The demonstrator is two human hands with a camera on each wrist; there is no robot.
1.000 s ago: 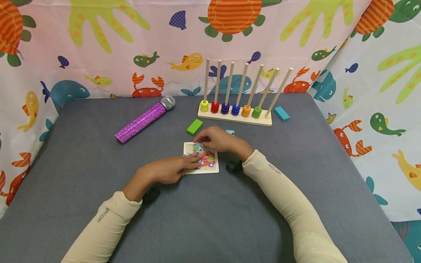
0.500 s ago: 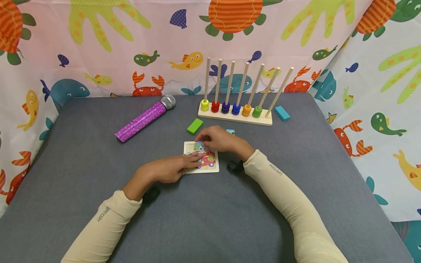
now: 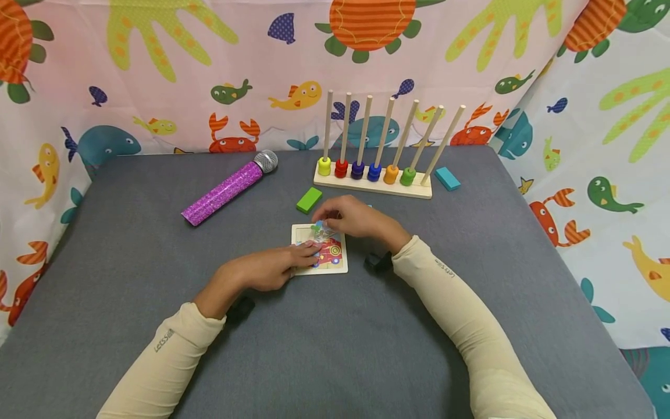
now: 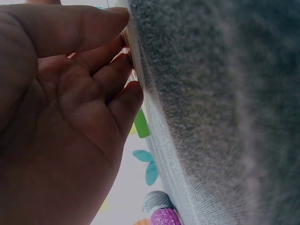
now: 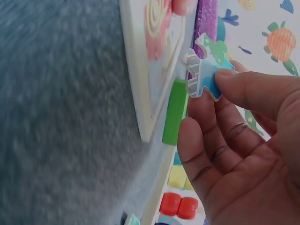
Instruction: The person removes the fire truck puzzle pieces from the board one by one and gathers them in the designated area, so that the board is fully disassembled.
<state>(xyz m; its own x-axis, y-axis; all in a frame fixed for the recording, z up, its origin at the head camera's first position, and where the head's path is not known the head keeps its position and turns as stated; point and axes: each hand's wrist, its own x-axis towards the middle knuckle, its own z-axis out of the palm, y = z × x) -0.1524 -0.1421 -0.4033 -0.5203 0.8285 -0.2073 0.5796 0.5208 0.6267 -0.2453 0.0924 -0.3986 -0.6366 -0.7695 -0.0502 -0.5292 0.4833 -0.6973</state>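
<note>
A wooden jigsaw tray [image 3: 341, 269] with a red vehicle picture lies mid-table. My left hand [image 3: 267, 270] reaches in from the left, its extended fingers resting on the tray's picture; in the left wrist view the thumb [image 4: 89, 28] and fingertips are right at the tray's edge. Above the tray's far side, my right hand [image 3: 353, 218] pinches a puzzle piece between thumb and fingers. In the right wrist view this puzzle piece [image 5: 206, 70] shows green, blue and grey stripes, tilted and clear of the tray.
Close behind the tray lies a green block [image 3: 309, 199]. Farther back are a purple glitter microphone [image 3: 225, 193], a wooden peg stand [image 3: 374, 185] with coloured rings, and a light-blue block [image 3: 447, 178]. A patterned cloth [image 3: 178, 105] hangs behind the table.
The right hand has shifted slightly back and right, turning the puzzle piece up off the tray. A small loose piece behind that hand is now almost hidden. The left hand stays put.
</note>
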